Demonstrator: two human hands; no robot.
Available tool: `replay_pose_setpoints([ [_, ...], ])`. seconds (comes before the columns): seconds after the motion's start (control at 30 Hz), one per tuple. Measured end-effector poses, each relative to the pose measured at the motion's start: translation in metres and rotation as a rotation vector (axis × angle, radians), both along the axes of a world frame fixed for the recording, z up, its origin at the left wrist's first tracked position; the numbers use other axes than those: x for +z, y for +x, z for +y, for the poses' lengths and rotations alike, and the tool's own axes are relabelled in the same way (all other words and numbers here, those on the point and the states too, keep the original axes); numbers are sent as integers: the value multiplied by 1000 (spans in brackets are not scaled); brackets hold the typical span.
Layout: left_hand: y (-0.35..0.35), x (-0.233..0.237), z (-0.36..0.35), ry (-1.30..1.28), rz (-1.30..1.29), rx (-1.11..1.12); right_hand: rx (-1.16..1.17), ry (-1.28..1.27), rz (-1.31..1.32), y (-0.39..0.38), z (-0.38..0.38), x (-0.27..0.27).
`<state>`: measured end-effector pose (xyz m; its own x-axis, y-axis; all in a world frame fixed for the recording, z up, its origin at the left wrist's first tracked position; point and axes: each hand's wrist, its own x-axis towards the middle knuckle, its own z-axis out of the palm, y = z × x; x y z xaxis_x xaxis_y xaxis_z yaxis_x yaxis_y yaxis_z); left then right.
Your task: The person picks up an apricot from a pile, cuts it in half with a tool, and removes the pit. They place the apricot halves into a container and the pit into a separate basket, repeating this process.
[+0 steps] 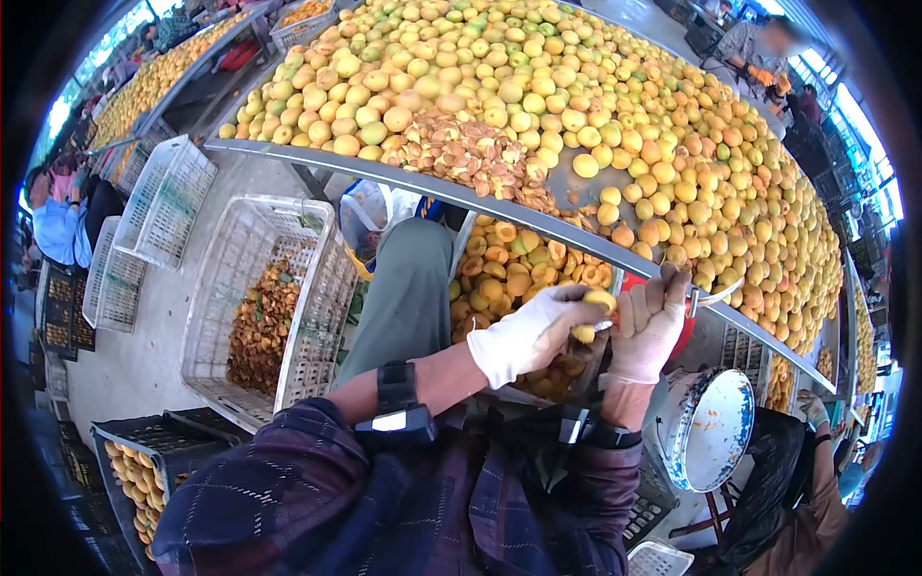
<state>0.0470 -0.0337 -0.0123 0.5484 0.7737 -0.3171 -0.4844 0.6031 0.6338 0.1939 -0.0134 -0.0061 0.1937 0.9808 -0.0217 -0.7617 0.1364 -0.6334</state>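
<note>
My left hand (543, 331), in a white glove with bare fingertips, is closed on a yellow apricot (600, 301) that looks cut open. Close beside it my right hand (642, 331), gloved the same way, is closed around what looks like a small knife. A short bit of the knife's blade (603, 325) shows at the apricot; its handle is hidden in my fist. Beneath both hands stands a crate of halved apricots (514, 264). A heap of whole apricots (461, 72) covers the table, with a pile of brown pits (471, 158) near its edge.
The metal table edge (423, 184) runs just beyond my hands. A curved metal piece (718, 293) sits at that edge. To the left is a white crate (331, 307) with brown scraps; to the right, a white bucket (715, 432). Other people work nearby.
</note>
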Motion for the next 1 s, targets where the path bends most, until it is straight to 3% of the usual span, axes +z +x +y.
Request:
replay_pose_setpoints([
  [0.13,4,-12,2,-63,1,95,-144,-68,-50,-14,-3,-10],
  [0.17,6,-40,8,-64,4,97,-142,-68,-47,-15,-5,-11],
  [0.23,12,-106,27,370,181,203,-81,-38,-155,-15,-10,-12],
  [0.27,4,-63,23,231,303,220,-63,-56,-159,-13,-12,-9],
  [0.3,-4,-49,22,231,309,218,-64,-57,-154,-13,-11,-10],
  [0.37,-10,-36,21,251,511,176,-216,-217,-680,-11,-6,-14],
  [0.4,-7,-34,21,117,306,126,-165,-169,-764,-5,-4,-30],
  [0.43,-5,-32,19,118,307,121,-126,-64,-930,-3,-3,-45],
  [0.5,-2,-20,12,133,140,64,120,-326,-915,-10,-14,-28],
  [0.53,-7,-13,11,63,31,15,52,-251,-738,-16,-15,-29],
  [0.57,-7,-24,16,-41,1,-2,153,-337,-596,-12,-15,-23],
  [0.63,-11,-17,16,33,131,-91,277,-354,-867,-4,-17,0],
  [0.7,-14,-15,11,120,128,-121,325,-387,-824,-5,-21,13],
  [0.77,-12,-19,11,213,123,-155,235,-343,-750,-1,-21,10],
  [0.8,-7,-27,13,81,35,-109,-30,-259,-623,-3,-19,-1],
  [0.9,3,-29,10,-107,-105,-15,-174,22,-225,-2,-26,21],
  [1.0,13,-28,-1,-183,-204,14,-394,41,-283,-23,-31,44],
])
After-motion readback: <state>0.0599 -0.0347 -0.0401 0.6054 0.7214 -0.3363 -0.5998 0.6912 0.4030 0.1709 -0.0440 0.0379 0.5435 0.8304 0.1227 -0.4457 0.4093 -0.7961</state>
